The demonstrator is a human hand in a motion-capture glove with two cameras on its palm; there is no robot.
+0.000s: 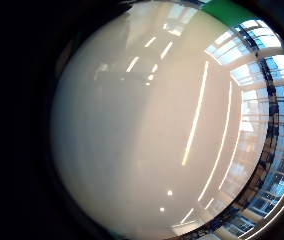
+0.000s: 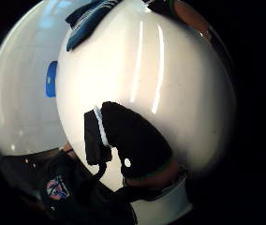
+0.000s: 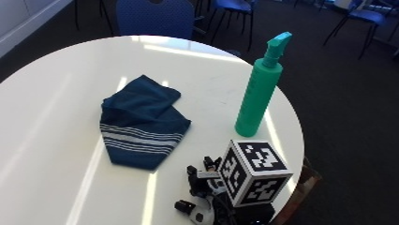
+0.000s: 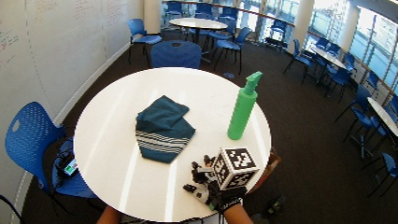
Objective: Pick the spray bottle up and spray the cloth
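Since the spray bottle [image 3: 257,91] stands tall and narrow near the table [image 3: 50,93] edge, well beyond our hand [image 4: 217,189], we risk toppling it in reaching. The cloth [image 3: 142,122] lies beside the bottle. We cannot tell the fingers' state.

There is one green spray bottle [image 3: 259,93], standing up past the gloved right hand [image 3: 209,197]. There is one blue cloth [image 3: 142,121] with white stripes, lying past that hand too, on its other side. Both sit on one round white tabletop [image 3: 56,117]. One gloved hand shows near the edge. Many blue chairs [image 4: 176,54] stand around the room.
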